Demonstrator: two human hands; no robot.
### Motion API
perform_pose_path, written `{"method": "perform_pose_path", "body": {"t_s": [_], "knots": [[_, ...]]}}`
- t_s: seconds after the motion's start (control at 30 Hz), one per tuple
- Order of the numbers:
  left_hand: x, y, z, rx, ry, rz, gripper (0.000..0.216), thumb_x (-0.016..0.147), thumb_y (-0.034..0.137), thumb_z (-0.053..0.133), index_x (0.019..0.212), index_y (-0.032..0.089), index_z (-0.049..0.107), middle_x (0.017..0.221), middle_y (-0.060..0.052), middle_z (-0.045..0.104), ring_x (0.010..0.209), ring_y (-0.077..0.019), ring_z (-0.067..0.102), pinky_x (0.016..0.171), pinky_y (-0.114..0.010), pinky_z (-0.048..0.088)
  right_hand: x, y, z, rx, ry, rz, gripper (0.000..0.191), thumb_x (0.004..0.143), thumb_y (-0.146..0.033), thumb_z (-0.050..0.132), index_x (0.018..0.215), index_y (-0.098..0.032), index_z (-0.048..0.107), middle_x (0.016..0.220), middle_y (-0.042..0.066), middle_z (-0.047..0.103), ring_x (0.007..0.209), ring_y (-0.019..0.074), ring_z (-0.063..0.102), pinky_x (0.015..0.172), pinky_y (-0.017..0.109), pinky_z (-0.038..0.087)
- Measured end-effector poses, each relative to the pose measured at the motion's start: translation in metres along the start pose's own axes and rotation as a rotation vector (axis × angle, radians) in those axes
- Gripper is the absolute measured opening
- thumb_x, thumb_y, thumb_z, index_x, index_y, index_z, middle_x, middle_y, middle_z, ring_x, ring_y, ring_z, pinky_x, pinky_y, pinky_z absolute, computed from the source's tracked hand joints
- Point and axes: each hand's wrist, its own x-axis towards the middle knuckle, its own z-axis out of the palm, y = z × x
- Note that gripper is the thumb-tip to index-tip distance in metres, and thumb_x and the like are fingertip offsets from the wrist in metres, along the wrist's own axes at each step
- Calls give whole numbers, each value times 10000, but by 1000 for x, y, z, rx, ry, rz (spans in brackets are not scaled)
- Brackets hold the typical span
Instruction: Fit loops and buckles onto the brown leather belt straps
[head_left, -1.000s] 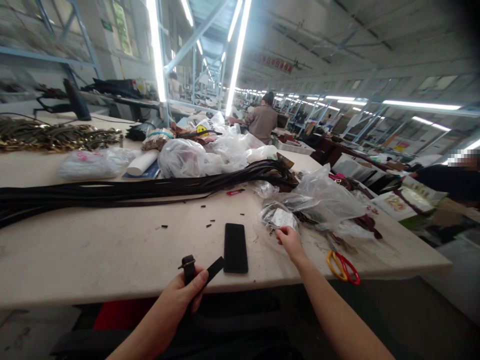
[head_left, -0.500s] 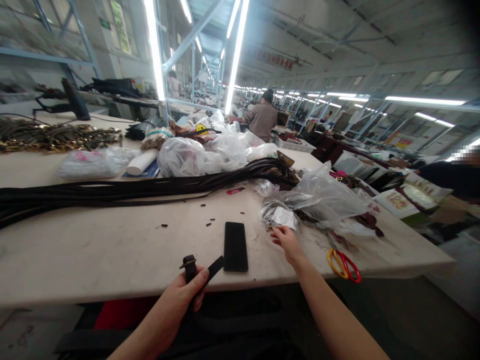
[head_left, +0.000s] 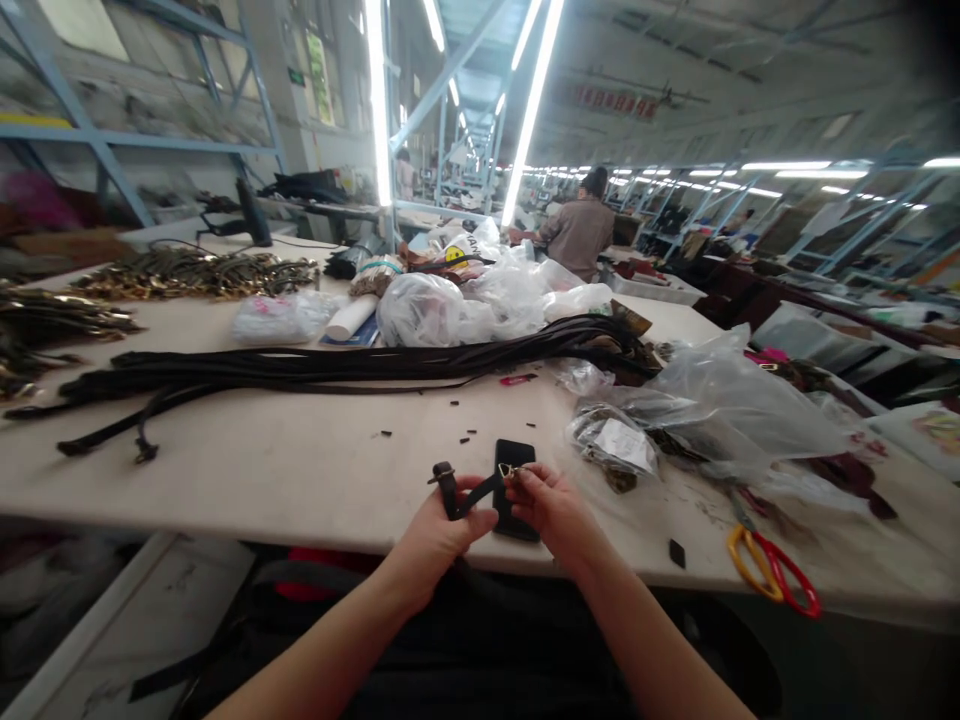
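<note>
My left hand (head_left: 442, 530) is closed round a dark strap (head_left: 480, 492), with a metal buckle (head_left: 442, 474) standing up above the fingers. The strap's free end reaches right, to a small metal clasp with a triangular ring (head_left: 508, 471). Thumb and fingers of my right hand (head_left: 553, 508) pinch that clasp. Whether the strap end passes through the ring or only touches it, I cannot tell. Under both hands lies a black phone (head_left: 517, 452) on the table (head_left: 285, 480).
A long bundle of dark straps (head_left: 337, 368) crosses the table. Scissors (head_left: 772, 572) with red and yellow handles lie near the right front edge. Plastic bags (head_left: 735, 390) spread beyond them. Metal-fitted straps (head_left: 202, 272) are heaped at left. A person (head_left: 581, 235) sits farther back.
My right hand has come left from the clear bag with the metal clasp, meeting the strap in my left hand. The view has turned left; a small dark piece now shows near the scissors.
</note>
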Motion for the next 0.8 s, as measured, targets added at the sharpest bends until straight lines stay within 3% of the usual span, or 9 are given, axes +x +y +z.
{"method": "perform_pose_path", "body": {"t_s": [0.13,0.23,0.43,0.6,0.8], "knots": [[6,-7,0,-83,26,45,457,633,361,709,993,136,539,653,43,445,499,-57,328,460,-207,229,-11,19,38,23,-6,-55,361,634,-418,724,791,-168,517,767,-2,612,668,106,574,592,220,488],[6,-12,-4,-170,66,65,421,644,372,703,942,130,532,670,29,476,491,-52,320,455,-208,218,-14,27,50,-94,38,-196,348,662,-445,698,784,-168,526,773,6,611,682,123,578,644,260,499],[5,-16,-9,-203,106,83,357,656,382,704,830,128,523,614,39,456,487,-51,300,457,-204,211,-16,34,53,-332,93,-373,300,717,-448,642,782,-175,534,729,12,599,681,135,569,651,266,478],[2,-13,-12,-203,123,95,342,654,389,701,782,134,511,533,65,405,464,-56,291,449,-208,196,-20,36,53,-361,41,-376,269,732,-413,638,837,-181,554,792,20,613,721,135,569,684,267,470],[-2,-11,-15,-103,106,157,276,690,347,678,790,123,551,598,24,503,506,-72,367,481,-213,246,-23,30,52,-371,9,-360,250,763,-420,609,811,-175,599,686,1,570,666,117,521,660,246,445]]}}
